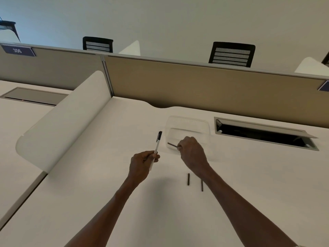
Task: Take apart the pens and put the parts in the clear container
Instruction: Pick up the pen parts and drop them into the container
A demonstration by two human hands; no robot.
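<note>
One white pen (157, 148) with a black cap stands nearly upright in the left hand (142, 164), whose fingers are closed around its lower barrel. The right hand (192, 151) pinches one thin dark refill (172, 144) over the near rim of the single clear container (188, 124). Two short black pieces (188, 179) (202, 185) lie on the white desk (89, 184), near the right wrist.

A smooth, matt white desk top (178, 211) carries a see-through, glossy plastic container (188, 125). A white plastic pen with a black cap (157, 146) looks smooth. The tan divider panel (195, 86) appears cloth-covered, edged in grey metal.
</note>
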